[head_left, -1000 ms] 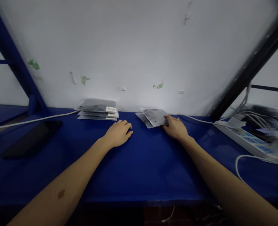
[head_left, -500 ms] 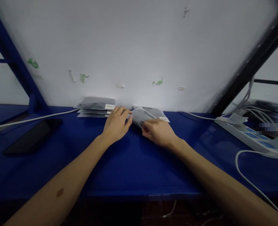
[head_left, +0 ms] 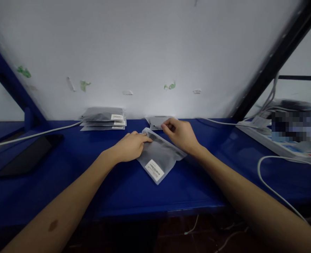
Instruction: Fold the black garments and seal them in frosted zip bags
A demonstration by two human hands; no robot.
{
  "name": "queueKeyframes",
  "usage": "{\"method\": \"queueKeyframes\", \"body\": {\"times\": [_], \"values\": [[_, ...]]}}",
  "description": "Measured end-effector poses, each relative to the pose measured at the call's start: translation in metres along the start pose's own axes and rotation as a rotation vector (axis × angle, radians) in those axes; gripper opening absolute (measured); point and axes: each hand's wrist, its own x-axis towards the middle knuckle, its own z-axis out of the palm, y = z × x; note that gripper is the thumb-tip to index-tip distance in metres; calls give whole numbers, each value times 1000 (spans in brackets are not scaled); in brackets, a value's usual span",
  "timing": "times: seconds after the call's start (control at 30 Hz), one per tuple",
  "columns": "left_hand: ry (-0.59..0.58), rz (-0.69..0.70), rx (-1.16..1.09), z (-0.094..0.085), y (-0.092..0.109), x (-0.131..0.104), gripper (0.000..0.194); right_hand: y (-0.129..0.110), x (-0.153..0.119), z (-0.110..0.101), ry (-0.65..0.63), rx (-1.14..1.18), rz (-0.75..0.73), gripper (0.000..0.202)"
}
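A frosted grey plastic bag lies slanted on the blue table, its white barcode label towards me. My left hand is closed over the bag's upper left edge, with the index finger along its top; the thumb's hold is partly hidden. At the back, by the wall, lies a second plastic bag. Close to its right end is my right hand, fingers curled into a pinch. Whether anything is between those fingertips cannot be made out. A stack of similar labelled bags sits at the back left.
A black flat device lies on the left of the blue table. A white cable runs behind it. On the right are a power strip and looping white cables. A white wall closes off the back.
One bag has come from the back towards me and now lies with its label facing me. My right hand has let go of it and moved up and back. My left hand has come down onto it.
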Motion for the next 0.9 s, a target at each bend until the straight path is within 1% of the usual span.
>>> {"method": "queueKeyframes", "body": {"times": [0.07,0.13,0.2,0.23,0.33,0.43,0.57,0.77,0.9], "values": [[-26,28,-73,-3,6,-2,49,10,2,5,-110,-31,30,20],[-25,42,-97,-5,13,-4,33,16,2,10,-212,-44,37,18],[-13,21,-89,-6,21,-6,18,19,1,13,-265,-49,35,19],[-13,-2,-87,-6,24,-7,19,20,1,14,-274,-57,36,20],[-32,-55,-105,-5,33,-10,39,18,1,16,-276,-81,46,26],[-53,-17,-121,-3,38,-11,54,17,1,18,-274,-83,53,31],[-99,19,-86,1,39,-11,71,17,1,20,-262,-91,85,29],[-121,16,-28,7,38,-11,79,14,1,18,-303,-208,168,36],[-109,4,13,12,39,-12,80,10,1,18,-320,-189,180,34]]}}
